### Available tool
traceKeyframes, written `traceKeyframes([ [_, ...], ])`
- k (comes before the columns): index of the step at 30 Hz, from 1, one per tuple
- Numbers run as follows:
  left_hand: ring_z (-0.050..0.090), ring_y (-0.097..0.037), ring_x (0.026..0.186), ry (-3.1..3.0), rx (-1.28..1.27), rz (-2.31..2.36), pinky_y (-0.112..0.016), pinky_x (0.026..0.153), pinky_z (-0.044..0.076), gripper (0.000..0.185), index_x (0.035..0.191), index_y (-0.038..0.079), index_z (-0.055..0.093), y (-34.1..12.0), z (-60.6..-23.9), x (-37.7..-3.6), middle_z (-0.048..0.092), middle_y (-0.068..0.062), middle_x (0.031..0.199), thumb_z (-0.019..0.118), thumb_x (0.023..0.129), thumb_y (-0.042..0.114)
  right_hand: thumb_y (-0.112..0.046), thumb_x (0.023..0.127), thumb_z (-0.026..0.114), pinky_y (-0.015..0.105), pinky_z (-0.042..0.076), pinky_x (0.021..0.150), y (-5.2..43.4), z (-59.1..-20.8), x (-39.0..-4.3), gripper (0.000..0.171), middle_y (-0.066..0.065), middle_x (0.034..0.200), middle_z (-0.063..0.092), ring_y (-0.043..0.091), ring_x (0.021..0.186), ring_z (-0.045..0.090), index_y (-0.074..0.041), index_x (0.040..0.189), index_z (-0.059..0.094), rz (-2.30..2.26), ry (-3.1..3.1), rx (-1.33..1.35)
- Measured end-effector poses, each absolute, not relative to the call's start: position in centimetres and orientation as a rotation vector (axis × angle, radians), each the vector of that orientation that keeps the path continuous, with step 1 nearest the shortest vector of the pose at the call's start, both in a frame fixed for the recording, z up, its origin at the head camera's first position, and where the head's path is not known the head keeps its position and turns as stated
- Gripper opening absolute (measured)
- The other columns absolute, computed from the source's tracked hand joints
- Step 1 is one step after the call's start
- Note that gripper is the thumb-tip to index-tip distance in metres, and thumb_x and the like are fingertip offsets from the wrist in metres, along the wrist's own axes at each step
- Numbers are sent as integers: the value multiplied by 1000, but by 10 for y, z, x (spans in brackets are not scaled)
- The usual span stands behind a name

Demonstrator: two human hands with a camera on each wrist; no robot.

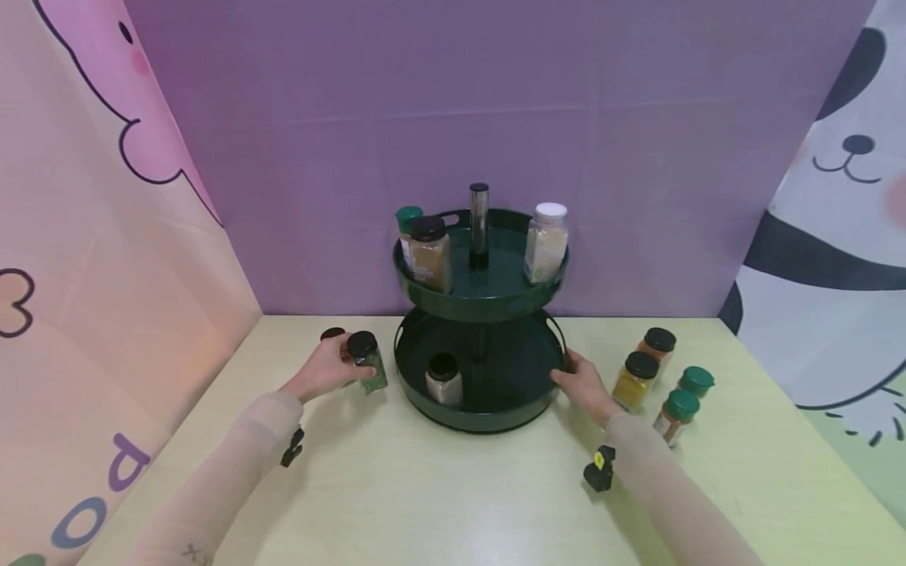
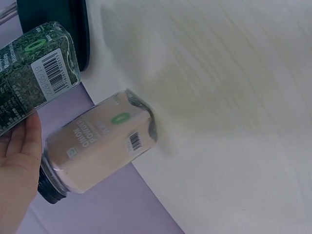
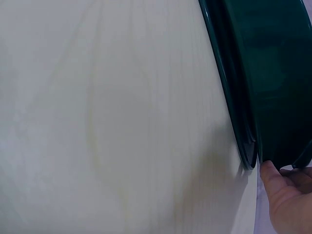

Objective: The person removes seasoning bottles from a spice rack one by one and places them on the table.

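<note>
On a pale table [image 1: 453, 495] stands a dark green two-tier rack [image 1: 484, 308], its lower tray [image 1: 513, 381] pinched on the right by the fingers of the right hand [image 1: 584, 387], while the left hand [image 1: 327, 371] has its fingers curled round a herb jar [image 1: 373, 379] just left of the rack, near an onion powder jar [image 2: 100, 144].

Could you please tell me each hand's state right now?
Left hand: holding a black-lidded jar of green herbs.
Right hand: gripping the lower tray by its rim.
</note>
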State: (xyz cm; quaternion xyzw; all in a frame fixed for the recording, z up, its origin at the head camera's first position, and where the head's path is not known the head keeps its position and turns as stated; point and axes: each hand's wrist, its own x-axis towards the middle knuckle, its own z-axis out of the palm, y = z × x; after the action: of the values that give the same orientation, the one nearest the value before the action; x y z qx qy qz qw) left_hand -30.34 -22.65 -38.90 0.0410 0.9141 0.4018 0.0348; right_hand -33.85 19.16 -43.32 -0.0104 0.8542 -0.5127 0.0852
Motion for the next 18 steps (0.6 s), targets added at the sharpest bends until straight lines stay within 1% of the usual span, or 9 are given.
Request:
traceKeyframes([
  [4, 54, -32, 109, 2810, 139, 1247, -44, 93, 46, 79, 134, -7, 36, -227, -392, -303, 56, -21, 119, 74, 75, 29, -12, 93, 43, 48, 28, 108, 192, -432, -338, 62, 29, 145, 26, 39, 133, 28, 5, 144, 13, -1525, 2544, -22],
  [10, 60, -23, 95, 2797, 187, 1287, -37, 85, 50, 59, 121, -3, 50, -227, -399, -302, 64, -15, 106, 75, 74, 21, -11, 93, 42, 48, 28, 109, 192, -430, -337, 61, 29, 144, 25, 39, 133, 27, 6, 144, 12, -1532, 2545, -26],
  [12, 60, -22, 94, 2781, 196, 1304, -36, 84, 50, 56, 119, -3, 51, -227, -400, -301, 64, -15, 106, 75, 73, 19, -10, 93, 43, 48, 29, 108, 192, -431, -337, 61, 30, 144, 27, 40, 132, 29, 6, 143, 13, -1534, 2550, -31],
  [18, 61, -21, 92, 2769, 203, 1329, -36, 83, 51, 58, 120, -4, 50, -227, -403, -299, 65, -15, 105, 75, 72, 17, -10, 92, 44, 49, 30, 107, 191, -431, -337, 61, 31, 143, 28, 40, 131, 31, 7, 143, 14, -1523, 2560, -20],
])
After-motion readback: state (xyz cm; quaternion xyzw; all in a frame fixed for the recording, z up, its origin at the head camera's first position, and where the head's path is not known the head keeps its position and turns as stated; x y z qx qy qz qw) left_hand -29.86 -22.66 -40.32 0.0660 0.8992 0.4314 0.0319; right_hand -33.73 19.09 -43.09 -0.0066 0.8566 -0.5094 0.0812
